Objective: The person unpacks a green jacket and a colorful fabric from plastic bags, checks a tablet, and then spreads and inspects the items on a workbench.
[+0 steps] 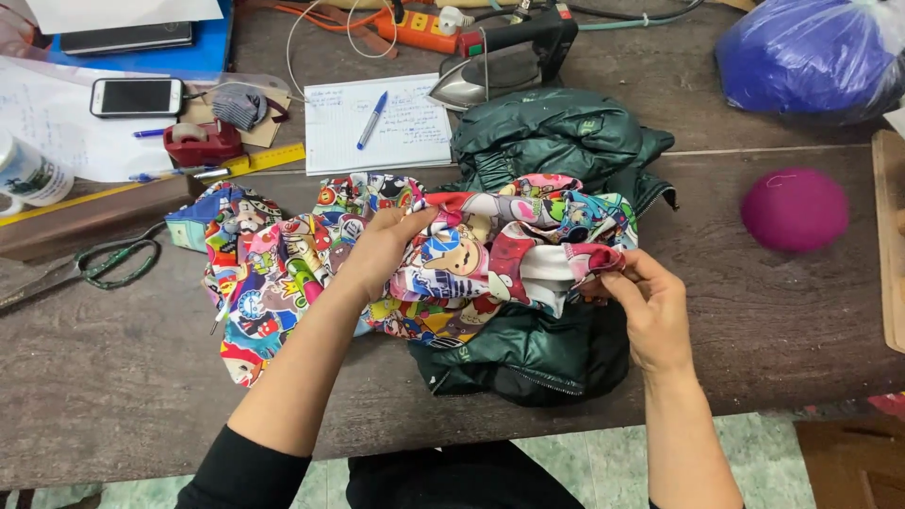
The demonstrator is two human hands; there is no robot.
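Both hands on the cartoon-print fabric (415, 254) mid-desk, over the dark green jacket (547, 188). Left hand (382, 253) clutches a fold; right hand (646, 302) pinches the three o'clock edge. A loose grip there could let the bunched cloth slide off the slick jacket.

you're handling a multicoloured cartoon-print fabric (283, 273) over a dark green jacket (556, 132); a magenta ball (795, 208) and blue bag (801, 57) are lying nearby.

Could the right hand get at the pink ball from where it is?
Probably yes: the right hand is pinching the printed fabric, and only bare table lies between it and the pink ball.
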